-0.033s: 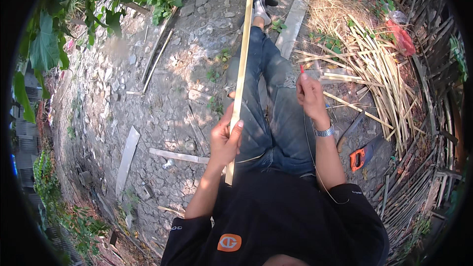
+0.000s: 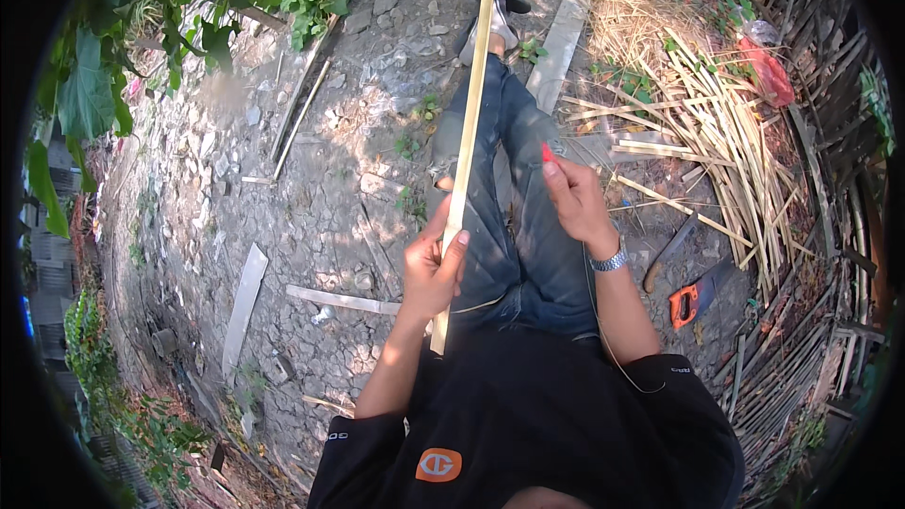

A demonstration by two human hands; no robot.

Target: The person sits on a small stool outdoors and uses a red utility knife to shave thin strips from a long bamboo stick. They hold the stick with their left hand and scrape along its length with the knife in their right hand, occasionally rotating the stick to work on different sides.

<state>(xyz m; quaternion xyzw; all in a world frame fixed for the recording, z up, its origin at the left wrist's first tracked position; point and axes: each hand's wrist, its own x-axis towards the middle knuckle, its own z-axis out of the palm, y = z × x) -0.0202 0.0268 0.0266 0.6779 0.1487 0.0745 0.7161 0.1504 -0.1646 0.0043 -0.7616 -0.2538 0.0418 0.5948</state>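
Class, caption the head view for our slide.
Outdoors, left hand grips a long pale slat; right hand holds a small red object.

Strip (image 2: 470,123) left of handsaw (image 2: 693,302)

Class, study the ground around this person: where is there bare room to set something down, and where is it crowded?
Mostly bare, cracked ground lies between the grey slat and left forearm, below the short plank. A narrower patch separates the saw from the right sleeve. Upper right is crowded with sticks and straw.
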